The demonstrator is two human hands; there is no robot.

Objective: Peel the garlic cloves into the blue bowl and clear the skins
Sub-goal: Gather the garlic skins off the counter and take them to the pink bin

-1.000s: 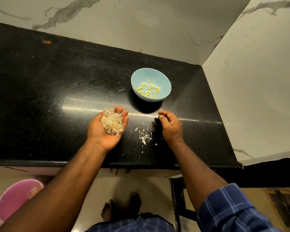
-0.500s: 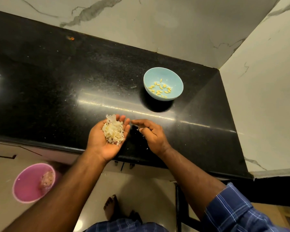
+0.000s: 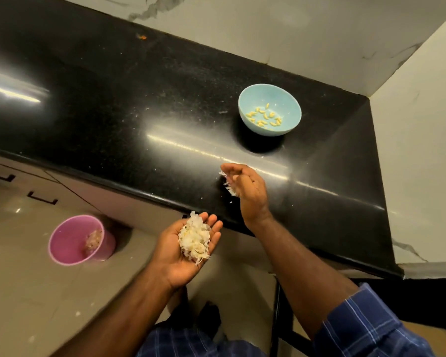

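- A pink bucket [image 3: 81, 239] stood on the floor, well to the left of both hands, with a small clump of pale scraps lying against its inner wall.
- The left hand [image 3: 188, 249] was held palm up in front of the tabletop's [image 3: 113, 99] edge, over the floor, fingers nearly straight and lightly cupped.
- On that palm lay a loose heap of garlic skins [image 3: 194, 239]: thin, papery, white to cream flakes, curled and crumpled, piled from the base of the fingers toward the middle of the palm.
- The right hand [image 3: 246, 188] hung above the front part of the black tabletop, up and to the right of the left hand, its fingers curled inward around a few more skins [image 3: 228, 185]; white slivers stuck out at the fingertips and below the thumb side.
- Tiny white specks dotted the glossy tabletop around the right hand.
- The blue bowl [image 3: 269, 109] sat on the tabletop beyond the right hand, slightly to its right and apart from it, near the corner of the marble walls.
- Peeled garlic cloves [image 3: 264, 116] lay scattered on the bowl's floor: small, pale yellow, smooth, mostly separate from one another.
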